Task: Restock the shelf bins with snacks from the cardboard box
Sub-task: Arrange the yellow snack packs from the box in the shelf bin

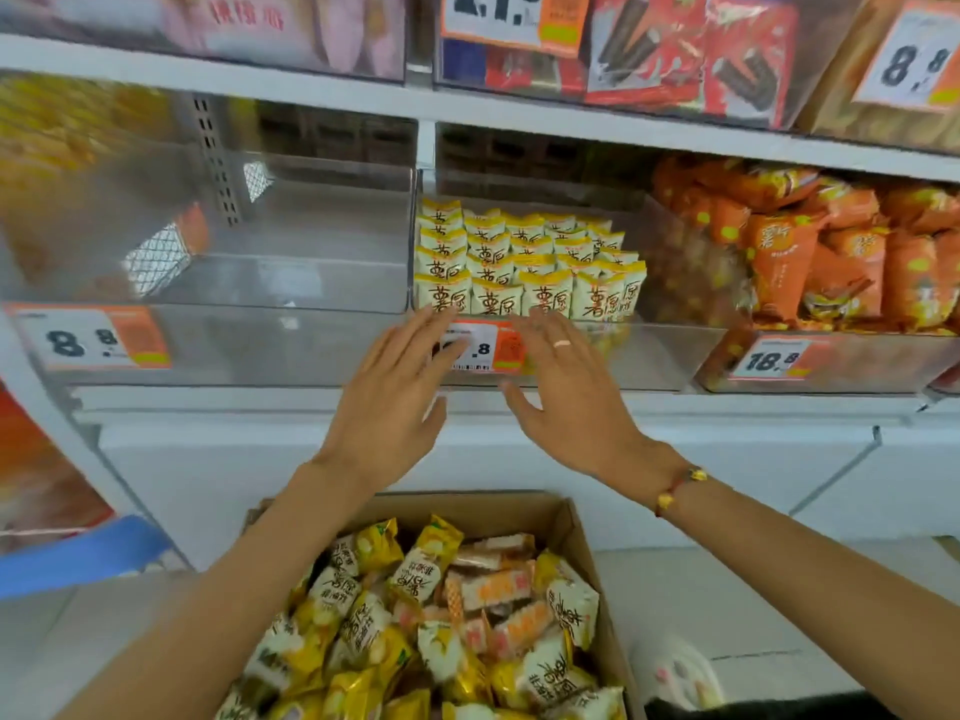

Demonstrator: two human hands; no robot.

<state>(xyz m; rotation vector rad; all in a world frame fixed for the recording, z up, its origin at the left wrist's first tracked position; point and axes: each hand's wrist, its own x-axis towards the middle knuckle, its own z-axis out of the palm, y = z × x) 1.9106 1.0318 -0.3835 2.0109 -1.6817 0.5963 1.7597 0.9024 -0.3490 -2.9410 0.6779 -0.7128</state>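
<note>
A clear shelf bin (660, 356) in the middle holds neat rows of yellow-and-white snack packs (524, 262). My left hand (400, 402) and my right hand (566, 402) are both raised in front of the bin's front wall, fingers straight and spread, holding nothing. Their fingertips reach the bin's orange price tag (485, 348) just below the front row of packs. Below my forearms an open cardboard box (566, 522) holds a loose pile of the same yellow packs (415, 569) mixed with some orange-and-white wafer packs (498, 589).
A clear bin (218, 283) on the left has almost nothing in it. To the right a bin (831, 366) is piled with orange snack bags (810, 252). The shelf above carries more stocked bins (675, 49). A blue object (78, 558) sits at lower left.
</note>
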